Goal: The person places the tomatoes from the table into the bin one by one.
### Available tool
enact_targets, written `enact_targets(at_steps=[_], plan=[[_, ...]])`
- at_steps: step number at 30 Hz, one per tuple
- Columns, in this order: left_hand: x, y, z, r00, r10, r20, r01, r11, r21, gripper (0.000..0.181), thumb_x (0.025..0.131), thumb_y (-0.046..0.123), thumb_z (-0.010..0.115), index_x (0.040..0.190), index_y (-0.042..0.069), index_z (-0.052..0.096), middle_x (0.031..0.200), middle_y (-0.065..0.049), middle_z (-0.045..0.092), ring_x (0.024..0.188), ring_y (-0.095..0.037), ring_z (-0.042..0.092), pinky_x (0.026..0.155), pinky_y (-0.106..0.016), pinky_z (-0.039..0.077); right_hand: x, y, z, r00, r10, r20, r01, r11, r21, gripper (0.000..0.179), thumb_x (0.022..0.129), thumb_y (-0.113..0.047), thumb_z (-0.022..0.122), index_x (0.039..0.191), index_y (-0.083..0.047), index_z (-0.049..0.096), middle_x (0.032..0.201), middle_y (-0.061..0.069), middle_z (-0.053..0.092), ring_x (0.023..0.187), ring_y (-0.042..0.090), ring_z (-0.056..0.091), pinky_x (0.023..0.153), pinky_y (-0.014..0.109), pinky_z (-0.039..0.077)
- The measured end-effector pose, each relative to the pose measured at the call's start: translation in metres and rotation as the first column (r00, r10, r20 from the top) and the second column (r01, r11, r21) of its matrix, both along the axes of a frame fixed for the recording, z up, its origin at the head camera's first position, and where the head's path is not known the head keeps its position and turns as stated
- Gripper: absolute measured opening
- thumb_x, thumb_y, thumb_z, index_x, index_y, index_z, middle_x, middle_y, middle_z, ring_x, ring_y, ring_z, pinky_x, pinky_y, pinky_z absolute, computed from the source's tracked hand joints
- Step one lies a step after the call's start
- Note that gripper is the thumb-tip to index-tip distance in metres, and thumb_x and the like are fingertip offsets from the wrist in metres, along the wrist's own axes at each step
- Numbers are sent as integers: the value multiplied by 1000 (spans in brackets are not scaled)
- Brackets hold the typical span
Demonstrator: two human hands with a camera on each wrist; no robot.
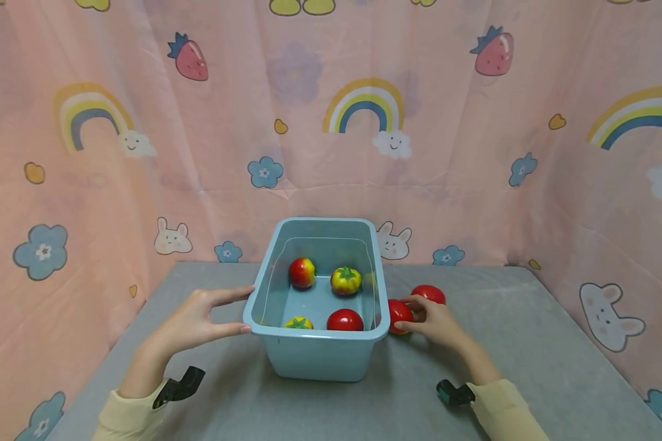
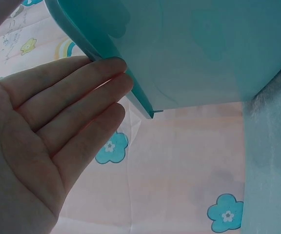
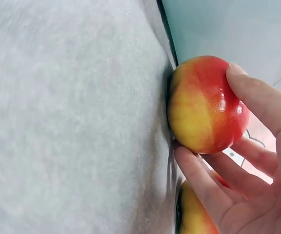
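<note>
A light blue plastic bin (image 1: 320,355) stands on the grey table, holding several shiny red-and-yellow tomatoes, one (image 1: 346,280) with its green star-shaped calyx up. From the left side, my left hand (image 1: 201,318) touches the bin's rim with thumb and fingers spread. Its fingers look straight against the rim in the left wrist view. At the bin's right side my right hand (image 1: 433,318) holds a tomato (image 3: 206,105) between thumb and fingers, low by the tabletop. Right behind that hand lies another tomato (image 1: 429,293), partly covered by the fingers in the right wrist view.
The grey tabletop (image 1: 474,343) reaches back to a pink curtain (image 1: 220,153) printed with rainbows, flowers and rabbits. Each wrist wears a small black camera mount, the left one (image 1: 179,387) and the right one (image 1: 455,393).
</note>
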State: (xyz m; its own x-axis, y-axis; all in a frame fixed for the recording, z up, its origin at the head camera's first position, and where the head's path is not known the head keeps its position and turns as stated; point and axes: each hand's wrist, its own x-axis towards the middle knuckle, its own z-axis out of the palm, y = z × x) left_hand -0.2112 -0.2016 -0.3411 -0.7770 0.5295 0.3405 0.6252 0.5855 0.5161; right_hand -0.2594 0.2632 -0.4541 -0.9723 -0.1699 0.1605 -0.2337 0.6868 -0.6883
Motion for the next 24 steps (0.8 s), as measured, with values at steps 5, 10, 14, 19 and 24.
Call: enact_targets(at_steps=[5, 10, 14, 19, 24], plan=[[0, 0, 1, 1000, 3, 0, -3, 1000, -2, 62, 79, 43, 74, 133, 17, 57, 128, 0, 62, 118, -23, 59, 92, -50, 51, -1, 0, -2, 1000, -13, 23, 13, 1000, -13, 72, 68, -41, 83, 127, -11, 56, 121, 12, 62, 96, 24, 62, 74, 36, 59], [0, 1, 1, 1000, 1, -4, -1, 1000, -4, 62, 79, 43, 74, 133, 16, 57, 128, 1, 62, 118, -22, 60, 92, -50, 51, 0, 0, -3, 1000, -9, 20, 9, 1000, -22, 71, 68, -38, 84, 128, -11, 56, 121, 12, 62, 97, 25, 62, 74, 36, 59], [0, 1, 1, 1000, -2, -9, 2, 1000, -7, 62, 79, 43, 74, 133, 16, 57, 128, 1, 62, 118, -22, 60, 92, -49, 51, 1, 0, -2, 1000, -1, 13, 1, 1000, -28, 71, 67, -35, 85, 127, -11, 55, 121, 12, 62, 98, 27, 61, 74, 36, 59], [0, 1, 1, 1000, -5, -15, 5, 1000, -8, 62, 79, 43, 75, 133, 16, 57, 128, 1, 62, 118, -22, 60, 92, -49, 51, 1, 0, -2, 1000, 0, 16, 0, 1000, -29, 72, 67, -36, 85, 128, -11, 55, 121, 12, 61, 100, 27, 60, 74, 36, 59], [0, 1, 1, 1000, -2, -16, 1, 1000, -10, 62, 79, 42, 75, 132, 15, 57, 128, 1, 62, 117, -22, 60, 92, -49, 51, 0, 0, -1, 1000, -4, 16, 5, 1000, -26, 73, 66, -37, 85, 128, -10, 55, 122, 12, 61, 100, 28, 60, 74, 37, 59]])
